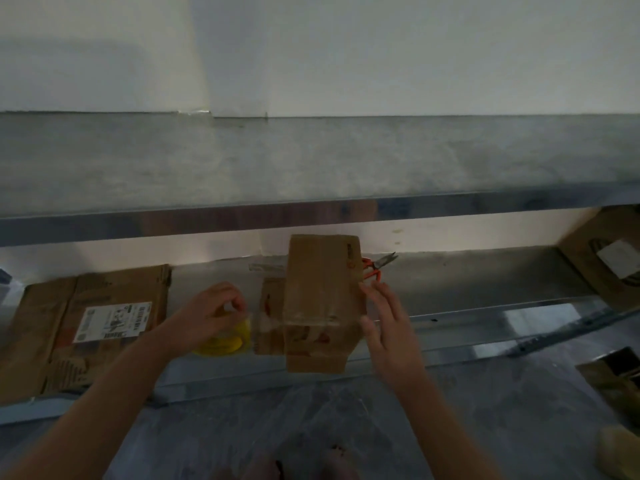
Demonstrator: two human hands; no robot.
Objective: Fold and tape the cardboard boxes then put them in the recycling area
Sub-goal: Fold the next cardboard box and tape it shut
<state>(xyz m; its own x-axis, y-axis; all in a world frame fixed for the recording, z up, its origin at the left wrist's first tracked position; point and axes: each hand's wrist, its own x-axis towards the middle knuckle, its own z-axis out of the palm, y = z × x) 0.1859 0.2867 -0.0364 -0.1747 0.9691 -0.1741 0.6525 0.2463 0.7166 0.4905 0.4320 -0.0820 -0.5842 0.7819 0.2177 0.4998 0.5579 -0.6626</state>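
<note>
Upper shelf (311,157): a bare metal board across the whole view, above the work place.
Lower shelf (450,282): it carries all the task things, at a height where both arms reach down to them.
Flattened cardboard (45,327): it lies flat at the left end of the lower shelf with a white label on top. It is well apart from the hands and, I judge, it waits for its turn.
Cardboard box at right (602,258): only a part shows at the edge of the view, and it is untouched.
Folded box (322,282): it is in the middle of the lower shelf, near the front edge, with its flaps folded. A shiny band of tape crosses it, so I judge that the taping is in progress.
Right grip (388,323): wide, holding nothing. The straight fingers rest against the right edge of the folded box, probably to keep it from sliding when the tape pulls.
Left grip (214,310): the fingers are curled round the yellow tape roll (225,342), just beside the left side of the box.
Clear tape strip (266,322): it seems to run from the roll to the box, but it is blurred.
Scissors (377,265): with orange handles, they lie behind the box near the right grip, likely ready to cut the strip.
</note>
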